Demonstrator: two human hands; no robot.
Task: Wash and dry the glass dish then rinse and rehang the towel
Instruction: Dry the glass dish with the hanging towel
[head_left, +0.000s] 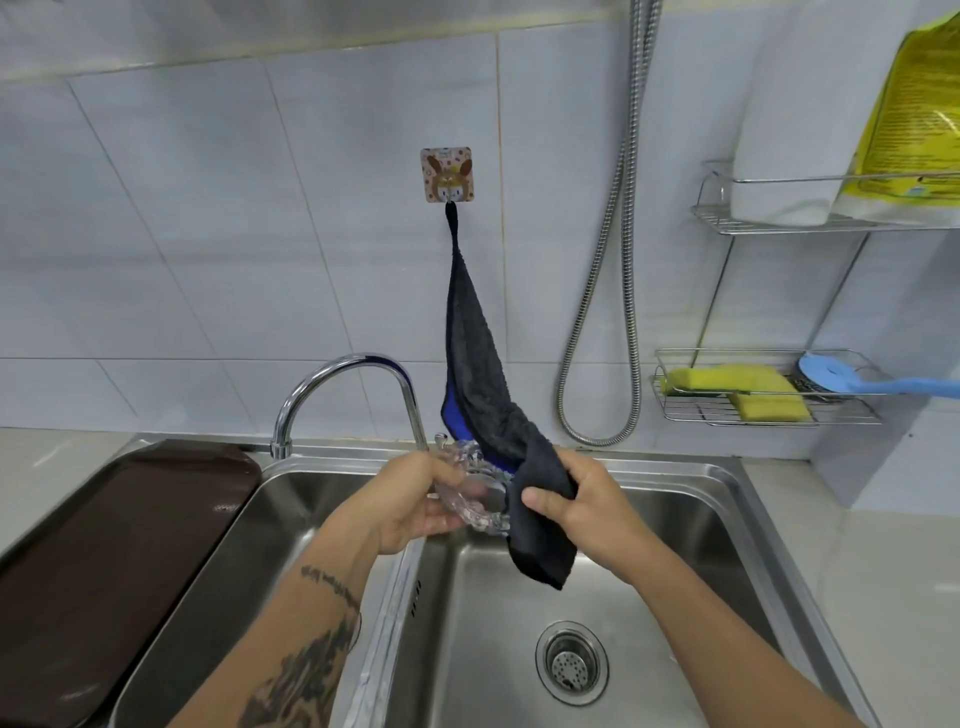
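While the left hand (415, 506) clasped the glass dish (475, 491) over the sink (675, 519), the right hand (587, 499) clenched the lower end of the towel (472, 353) against the dish, just beside that hold. The glass, if wet, could slip and strike the steel below. Above the grip, a hard tug might pull the stretched towel off its hook (447, 174).

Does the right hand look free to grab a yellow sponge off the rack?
Probably not yet: the right hand grips the towel against the dish held by the left hand. Nothing stands between it and the sponge, so letting go should free it.
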